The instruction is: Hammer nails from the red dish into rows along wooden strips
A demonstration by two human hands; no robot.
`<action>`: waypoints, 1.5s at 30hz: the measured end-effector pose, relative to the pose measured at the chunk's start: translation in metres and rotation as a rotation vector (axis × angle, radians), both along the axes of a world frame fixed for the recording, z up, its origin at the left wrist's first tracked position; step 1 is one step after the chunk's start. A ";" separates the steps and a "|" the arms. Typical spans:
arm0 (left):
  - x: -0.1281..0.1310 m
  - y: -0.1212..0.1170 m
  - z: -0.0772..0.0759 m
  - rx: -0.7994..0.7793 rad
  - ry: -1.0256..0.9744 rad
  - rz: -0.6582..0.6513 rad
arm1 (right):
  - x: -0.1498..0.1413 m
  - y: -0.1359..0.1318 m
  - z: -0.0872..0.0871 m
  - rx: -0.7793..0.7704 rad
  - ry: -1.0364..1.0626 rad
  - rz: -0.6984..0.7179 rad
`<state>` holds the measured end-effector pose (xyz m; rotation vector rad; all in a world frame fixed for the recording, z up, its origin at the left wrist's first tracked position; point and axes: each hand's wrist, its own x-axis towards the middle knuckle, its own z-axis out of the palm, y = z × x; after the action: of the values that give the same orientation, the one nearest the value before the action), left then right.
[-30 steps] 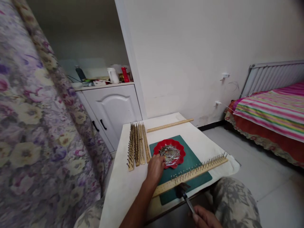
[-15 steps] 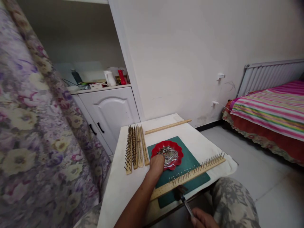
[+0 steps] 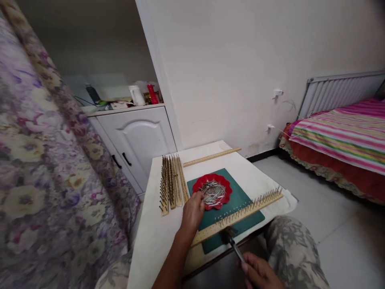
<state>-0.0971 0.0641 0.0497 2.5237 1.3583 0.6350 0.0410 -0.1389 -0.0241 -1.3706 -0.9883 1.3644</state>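
My left hand [image 3: 193,210] is at the left rim of a red scalloped bowl [image 3: 227,194]. Its fingers are pinched together, and whatever lies between them is too small to make out. Loose nails [image 3: 214,192] fill the bowl, which sits on a green board [image 3: 240,193]. Wrapped in my right hand [image 3: 259,271] is the handle of a hammer [image 3: 236,249], its head low against the board's near edge. Just behind that head, a wooden strip [image 3: 207,233] lies across the board. Nails stand in rows along its middle and right; its left end shows bare holes.
Several wooden strips [image 3: 173,184] lie side by side at the table's left, some bristling with nails. Another strip [image 3: 212,156] rests near the back edge. A white cloth covers the table [image 3: 147,241]. Beyond are a floral curtain [image 3: 39,160], a white cabinet [image 3: 144,140] and a bed [image 3: 339,132].
My left hand has drawn back from over the nails to the bowl's left rim, fingers pinched. My right hand still holds the hammer in nearly the same place. The view has shifted slightly.
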 end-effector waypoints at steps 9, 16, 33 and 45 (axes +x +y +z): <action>-0.035 -0.059 -0.035 -0.106 -0.210 -0.027 | -0.001 -0.002 -0.001 -0.035 0.055 -0.026; -0.017 -0.073 -0.038 -0.074 -0.077 -0.097 | 0.000 -0.003 -0.001 -0.008 0.090 -0.002; -0.011 -0.072 -0.033 -0.062 0.030 -0.127 | 0.000 -0.002 -0.015 0.008 0.147 -0.002; -0.007 -0.066 -0.040 -0.200 -0.289 -0.089 | 0.000 -0.002 -0.011 0.010 0.086 -0.004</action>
<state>-0.1045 -0.0020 0.0093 2.2196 1.1408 0.7695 0.0410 -0.1406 -0.0350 -1.2951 -0.9331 1.4018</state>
